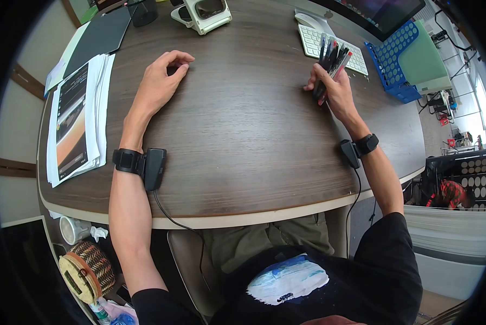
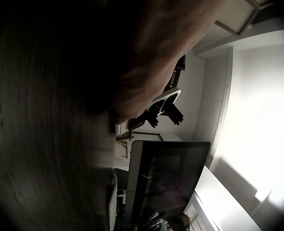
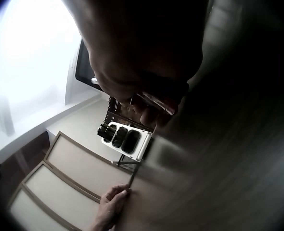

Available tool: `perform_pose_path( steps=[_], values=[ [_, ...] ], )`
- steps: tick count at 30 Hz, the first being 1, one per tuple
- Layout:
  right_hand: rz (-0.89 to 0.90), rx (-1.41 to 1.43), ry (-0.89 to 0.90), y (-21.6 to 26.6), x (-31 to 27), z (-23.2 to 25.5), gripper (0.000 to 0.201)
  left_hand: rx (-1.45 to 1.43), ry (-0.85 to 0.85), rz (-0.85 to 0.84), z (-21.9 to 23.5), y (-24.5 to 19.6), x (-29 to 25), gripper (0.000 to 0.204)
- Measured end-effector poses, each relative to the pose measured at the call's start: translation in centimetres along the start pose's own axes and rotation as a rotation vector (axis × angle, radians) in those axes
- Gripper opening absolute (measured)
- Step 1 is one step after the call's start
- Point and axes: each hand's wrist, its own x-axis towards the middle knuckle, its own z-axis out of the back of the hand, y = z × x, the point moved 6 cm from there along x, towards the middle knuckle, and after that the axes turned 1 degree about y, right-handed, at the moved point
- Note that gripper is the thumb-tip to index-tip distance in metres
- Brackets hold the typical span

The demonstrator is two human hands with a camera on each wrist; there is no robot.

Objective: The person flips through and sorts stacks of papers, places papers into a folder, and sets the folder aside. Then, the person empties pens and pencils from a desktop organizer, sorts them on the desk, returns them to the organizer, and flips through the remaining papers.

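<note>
On the far right of the dark wooden desk point(image 1: 243, 124), a bundle of pens point(image 1: 331, 60) is gripped upright in the right hand point(image 1: 332, 89), fingers curled round the barrels, near a white keyboard point(image 1: 329, 47). The left hand point(image 1: 164, 81) is rested well apart, fingers loosely bent, nothing clearly held. For a neat bundle, the pen ends are best tapped level on the desk while loosely held.

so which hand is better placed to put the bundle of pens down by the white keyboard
Right. The right hand already grips the bundle of pens beside the white keyboard; the left hand rests far across the wooden desk.
</note>
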Motion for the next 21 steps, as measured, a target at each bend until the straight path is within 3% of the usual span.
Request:
perform_pose_path(
  steps=[2,4,5,8,10,14,16,18,20,21],
  values=[
    [-0.047,0.148,0.070,0.3,0.2,-0.7,0.022,0.003,0.008,0.015,0.1,0.0,0.0,0.022],
    [-0.340,0.557,0.160,0.7,-0.4,-2.7,0.031,0.005,0.001,0.008,0.1,-0.2,0.0,0.022],
    [-0.387,0.594,0.218,1.0,-0.2,-3.3,0.039,0.006,-0.002,0.004,0.1,-0.2,0.0,0.022],
    [-0.413,0.690,0.283,2.3,0.1,-5.5,0.034,0.001,-0.001,-0.009,0.2,-0.6,-0.2,0.022],
    [-0.427,0.662,0.247,2.9,0.5,-6.6,0.028,0.002,-0.009,-0.016,0.1,-0.3,-0.1,0.022],
    [-0.472,0.658,0.406,2.8,3.0,-9.0,0.020,-0.006,-0.013,-0.003,0.4,-0.5,-0.3,0.022],
    [-0.480,0.504,0.372,3.3,4.3,-9.9,0.021,-0.010,-0.023,-0.017,0.5,-0.5,-0.3,0.022],
    [-0.394,0.344,0.316,3.5,5.9,-10.7,0.023,-0.019,-0.019,-0.035,0.5,-0.5,-0.2,0.022],
    [-0.037,0.131,0.191,5.3,8.2,-10.7,0.028,-0.023,-0.010,-0.029,0.5,-0.5,-0.3,0.023],
    [0.060,0.103,0.118,6.5,8.5,-11.0,0.030,-0.022,-0.018,-0.025,0.5,-0.5,-0.3,0.023]
  ],
)
